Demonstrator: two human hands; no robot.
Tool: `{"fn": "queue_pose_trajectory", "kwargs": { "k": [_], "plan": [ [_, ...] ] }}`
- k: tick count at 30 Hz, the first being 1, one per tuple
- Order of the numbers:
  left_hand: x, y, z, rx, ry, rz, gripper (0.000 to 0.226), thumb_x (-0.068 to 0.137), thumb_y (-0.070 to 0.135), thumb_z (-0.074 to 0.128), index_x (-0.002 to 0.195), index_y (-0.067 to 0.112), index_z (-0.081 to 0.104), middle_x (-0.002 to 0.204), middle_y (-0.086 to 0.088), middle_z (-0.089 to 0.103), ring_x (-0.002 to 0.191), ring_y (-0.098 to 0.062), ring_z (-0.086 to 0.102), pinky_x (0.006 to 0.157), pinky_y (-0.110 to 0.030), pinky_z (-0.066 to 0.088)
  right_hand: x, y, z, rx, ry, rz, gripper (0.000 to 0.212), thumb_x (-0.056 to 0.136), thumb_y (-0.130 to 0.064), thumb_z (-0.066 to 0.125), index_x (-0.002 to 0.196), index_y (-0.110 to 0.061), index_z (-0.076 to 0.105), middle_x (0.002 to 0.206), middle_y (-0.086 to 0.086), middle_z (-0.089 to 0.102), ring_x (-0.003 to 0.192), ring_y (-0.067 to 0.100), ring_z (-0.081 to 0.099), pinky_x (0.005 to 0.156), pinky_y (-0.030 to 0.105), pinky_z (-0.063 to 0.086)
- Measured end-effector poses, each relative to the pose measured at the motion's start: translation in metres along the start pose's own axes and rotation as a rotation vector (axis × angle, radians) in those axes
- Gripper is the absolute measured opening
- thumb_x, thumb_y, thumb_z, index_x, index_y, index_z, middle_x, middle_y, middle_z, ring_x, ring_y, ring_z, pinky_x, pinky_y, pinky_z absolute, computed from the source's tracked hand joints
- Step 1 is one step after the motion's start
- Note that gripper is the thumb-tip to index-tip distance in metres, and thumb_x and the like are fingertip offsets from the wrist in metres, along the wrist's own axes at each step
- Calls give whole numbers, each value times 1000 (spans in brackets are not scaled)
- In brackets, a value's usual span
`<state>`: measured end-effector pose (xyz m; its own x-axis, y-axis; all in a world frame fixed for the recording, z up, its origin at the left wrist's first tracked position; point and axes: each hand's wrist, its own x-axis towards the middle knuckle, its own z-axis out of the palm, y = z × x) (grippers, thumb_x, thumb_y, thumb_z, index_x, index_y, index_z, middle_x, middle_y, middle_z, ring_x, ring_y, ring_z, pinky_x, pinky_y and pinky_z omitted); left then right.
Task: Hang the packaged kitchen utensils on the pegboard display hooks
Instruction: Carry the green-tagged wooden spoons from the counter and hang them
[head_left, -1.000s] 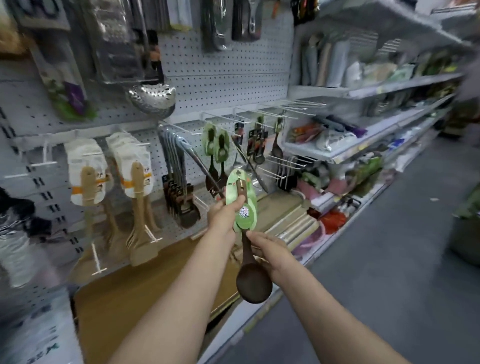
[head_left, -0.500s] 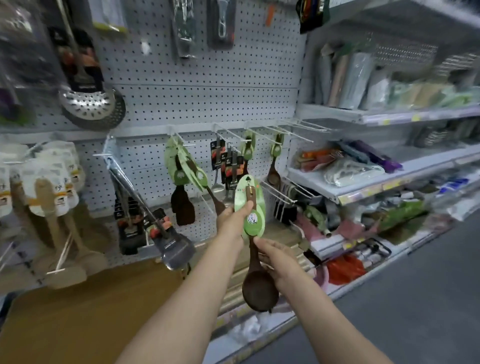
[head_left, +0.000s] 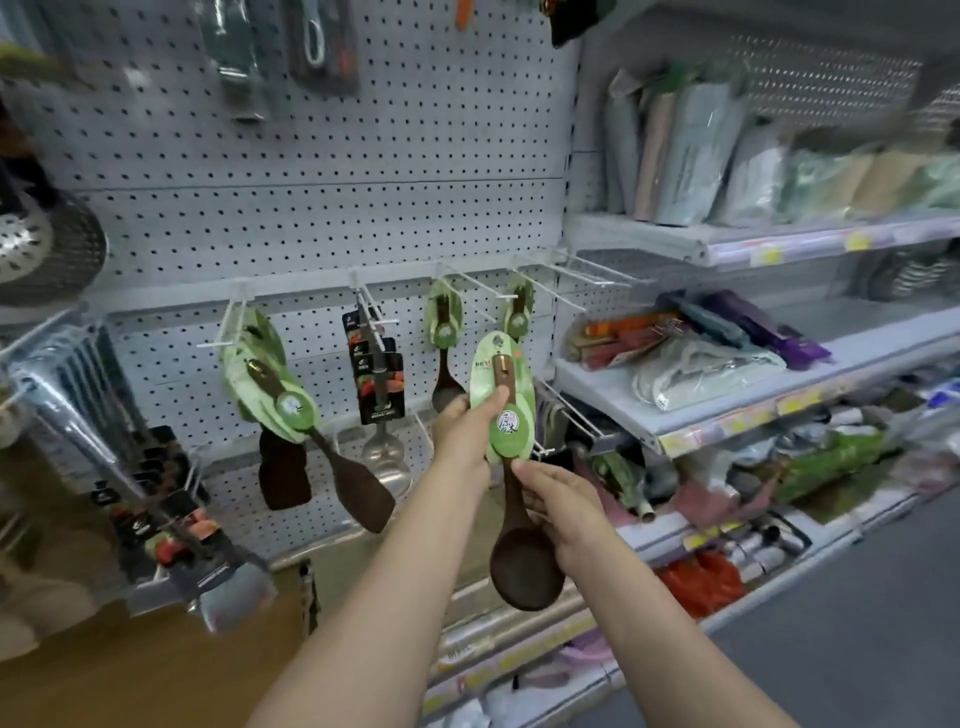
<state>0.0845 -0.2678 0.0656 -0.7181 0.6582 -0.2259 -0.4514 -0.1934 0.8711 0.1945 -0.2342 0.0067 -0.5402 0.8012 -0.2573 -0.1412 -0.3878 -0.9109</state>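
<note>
Shop aisle, grey pegboard (head_left: 322, 218) wall on the left and stocked shelves (head_left: 779, 244) off to the right. Compared with a second ago the view has swung right and closer, so the row of white hooks (head_left: 524, 291) now sits right above the person's hands, and the carded spoon has come up nearer to them. Looks like they're lining up the hang hole, not on a hook yet.

Count, left to right: one perforated metal skimmer (head_left: 47, 249) at the edge, one bunch of green-carded dark spatulas (head_left: 275, 384) (can't tell how many cards are stacked), one black-carded metal ladle set (head_left: 379, 384), then two green-carded spoons (head_left: 444, 332) already hanging on separate hooks, and a few bare hooks beyond.

The left hand (head_left: 465, 431) pinches the green card of the wooden spoon (head_left: 506, 415), thumb on its face. The right hand (head_left: 563, 504) grips the handle just below the card, dark bowl hanging underneath. Two hands, one spoon.
</note>
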Motion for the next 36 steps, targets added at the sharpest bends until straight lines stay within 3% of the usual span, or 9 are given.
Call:
{"fn": "queue_pose_trajectory", "kwargs": {
  "k": [4,8,15,18,27,34,36],
  "plan": [
    [47,-6,15,-15,5,23,19,86,12,78,103,10,71,95,-10,78,91,-28,75,81,-42,62,53,-7,-4,-1,-22,-4,14,85,-15,81,95,-9,74,85,9,74,75,19,63,69,29,51],
    [90,-7,23,-46,28,52,22,85,12,79,105,8,70,98,-12,77,95,-31,74,88,-48,59,104,-11,-5,-8,-49,1,14,83,-16,83,93,-8,76,85,13,74,78,23,62,80,38,50],
    [122,-22,16,25,16,131,21,86,12,77,106,10,71,98,-10,78,94,-30,74,87,-46,59,155,6,-12,45,-161,55,34,81,-16,83,111,-4,72,95,11,75,86,21,65,81,34,49],
    [125,-29,8,54,29,138,20,86,13,77,105,12,70,98,-8,78,92,-28,74,86,-44,59,163,15,-14,62,-233,88,39,85,-14,80,119,0,68,95,11,72,81,17,65,74,27,52],
    [149,-15,16,61,120,149,16,87,10,76,102,11,69,98,-8,78,86,-23,74,75,-36,60,200,4,-3,-16,-272,114,27,88,-11,76,113,-4,68,78,1,73,63,7,66,56,18,51],
    [173,-5,24,100,268,165,11,88,11,76,97,12,70,94,-7,78,83,-21,73,67,-29,59,233,-3,15,-98,-272,147,25,85,-17,80,107,-7,71,98,11,78,84,18,72,63,25,54],
    [179,-6,27,115,298,178,11,88,12,76,97,14,70,95,-8,77,87,-23,74,71,-31,59,241,-4,17,-128,-259,157,25,84,-18,82,104,-6,72,100,13,78,93,23,74,72,32,58]
  ]
}}
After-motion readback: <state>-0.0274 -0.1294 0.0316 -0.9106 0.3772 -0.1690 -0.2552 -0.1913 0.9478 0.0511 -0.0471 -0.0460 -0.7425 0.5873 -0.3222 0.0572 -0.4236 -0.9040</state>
